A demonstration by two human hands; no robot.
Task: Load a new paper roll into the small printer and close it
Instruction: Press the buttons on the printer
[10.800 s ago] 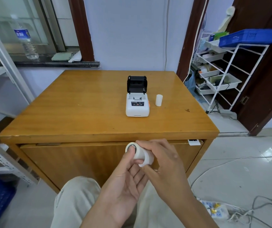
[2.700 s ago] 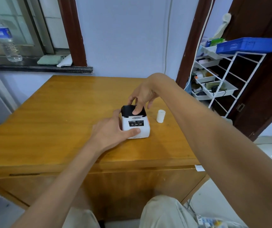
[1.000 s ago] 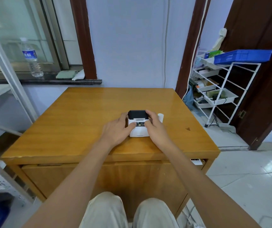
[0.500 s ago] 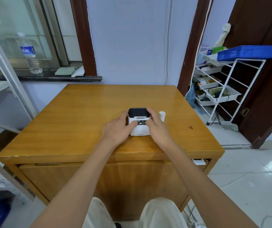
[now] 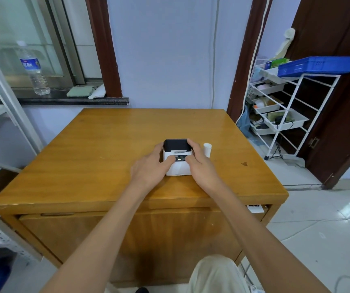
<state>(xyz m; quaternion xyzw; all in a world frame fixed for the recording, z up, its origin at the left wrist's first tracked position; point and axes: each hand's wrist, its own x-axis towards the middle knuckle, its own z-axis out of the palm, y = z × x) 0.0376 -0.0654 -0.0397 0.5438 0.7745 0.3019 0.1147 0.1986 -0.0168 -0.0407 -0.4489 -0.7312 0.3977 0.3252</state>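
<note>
The small white printer (image 5: 178, 167) with a black lid sits on the wooden table (image 5: 110, 149), and its lid lies flat, shut. My left hand (image 5: 148, 169) grips its left side, thumb resting on the front panel. My right hand (image 5: 201, 166) grips the right side, thumb on the panel and fingers up by the lid. The paper roll is out of sight. A small white cylinder (image 5: 207, 149) stands upright just right of the printer, partly behind my right hand.
A white wire rack (image 5: 292, 115) with trays and a blue basket stands to the right of the table by a dark door. A water bottle (image 5: 33, 70) and cloths rest on the window sill at the back left. My knee shows below.
The roll I held in both hands is gone from view. The upright black lid has come down flat. Both hands have settled on the printer's sides and stay there over the last second.
</note>
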